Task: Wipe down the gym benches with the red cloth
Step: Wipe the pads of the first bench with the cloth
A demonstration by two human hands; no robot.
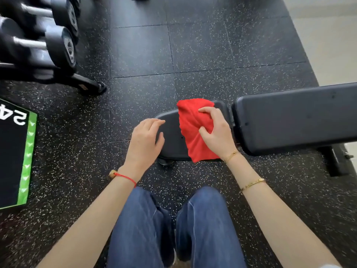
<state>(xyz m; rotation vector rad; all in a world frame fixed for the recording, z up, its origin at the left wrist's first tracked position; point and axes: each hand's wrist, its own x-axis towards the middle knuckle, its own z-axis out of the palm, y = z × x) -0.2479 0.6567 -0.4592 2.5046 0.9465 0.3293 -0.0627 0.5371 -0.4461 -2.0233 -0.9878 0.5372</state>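
Since the red cloth at frame centre looks light, soft and floppy, the right hand pinches its bunched folds on the bench seat, while the left hand rests relaxed and empty-fingered on the seat's left edge.

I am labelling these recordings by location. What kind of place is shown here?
Most likely a gym. A rack of dumbbells stands on speckled rubber floor tiles, and the right hand holds a red cloth on a padded bench.
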